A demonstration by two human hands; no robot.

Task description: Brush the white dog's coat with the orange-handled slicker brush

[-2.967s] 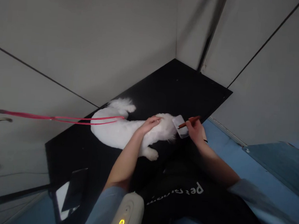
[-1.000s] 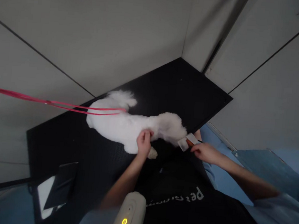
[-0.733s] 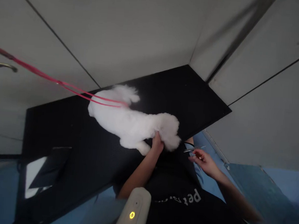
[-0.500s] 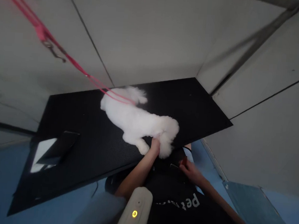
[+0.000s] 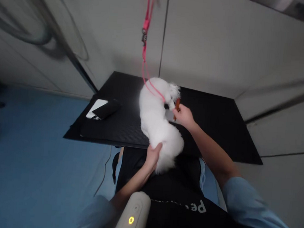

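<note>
A white fluffy dog (image 5: 154,117) is on the black-topped table (image 5: 204,121), its rounded, furry head end over the near edge. My left hand (image 5: 153,155) is closed around the dog's neck or cheek fur, thumb up; the other fingers are hidden beneath. In my right hand (image 5: 184,116) is a slicker brush (image 5: 177,105) with a reddish-brown body and a pale flat pad. It is beside the dog's far end, close to a hind leg; I cannot tell whether the pad touches fur. A pink leash loop (image 5: 154,89) lies around the dog's rear body.
A dark flat case (image 5: 107,109) overlaps a white flat object (image 5: 96,107) at the table's left. The leash clip (image 5: 144,36) hangs above the dog. Behind stands a pale wall (image 5: 212,45). A cord (image 5: 104,170) trails to the blue floor (image 5: 40,161).
My right hand has moved with the brush from beside my lap to the dog's far end. My left hand stays at the dog's head end. The camera view has turned.
</note>
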